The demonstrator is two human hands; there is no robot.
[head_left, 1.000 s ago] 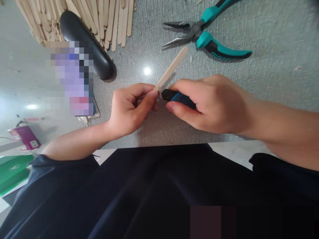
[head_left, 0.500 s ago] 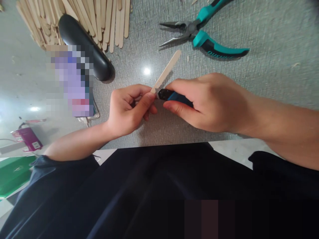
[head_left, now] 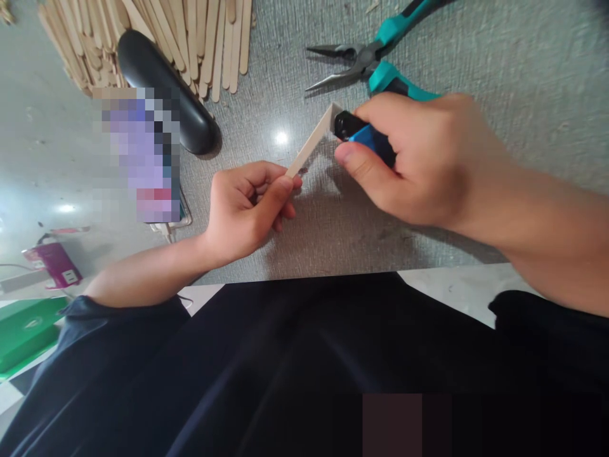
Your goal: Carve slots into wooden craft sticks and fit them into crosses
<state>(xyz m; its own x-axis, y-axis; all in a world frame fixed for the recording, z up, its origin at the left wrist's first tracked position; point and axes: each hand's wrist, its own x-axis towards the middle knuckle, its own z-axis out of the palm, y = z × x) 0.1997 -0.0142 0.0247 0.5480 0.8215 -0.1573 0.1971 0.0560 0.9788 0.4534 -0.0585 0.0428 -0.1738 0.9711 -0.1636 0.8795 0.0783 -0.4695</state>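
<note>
My left hand (head_left: 247,209) is closed, pinching the near end of a pale wooden craft stick (head_left: 311,141) that slants up and to the right above the grey table (head_left: 499,57). My right hand (head_left: 419,158) is wrapped round a black and blue utility knife (head_left: 361,132). The knife's tip is at the stick's far end. I cannot make out the blade itself.
Teal-handled needle-nose pliers (head_left: 366,60) lie at the back, just beyond my right hand. A heap of wooden sticks (head_left: 190,32) and a black oblong case (head_left: 164,89) sit at the back left. A blurred patch covers something beside the case. The table's near edge is at my lap.
My right hand has slid the knife along the stick, from close to my left fingers up to the far end. The left hand kept its grip and place.
</note>
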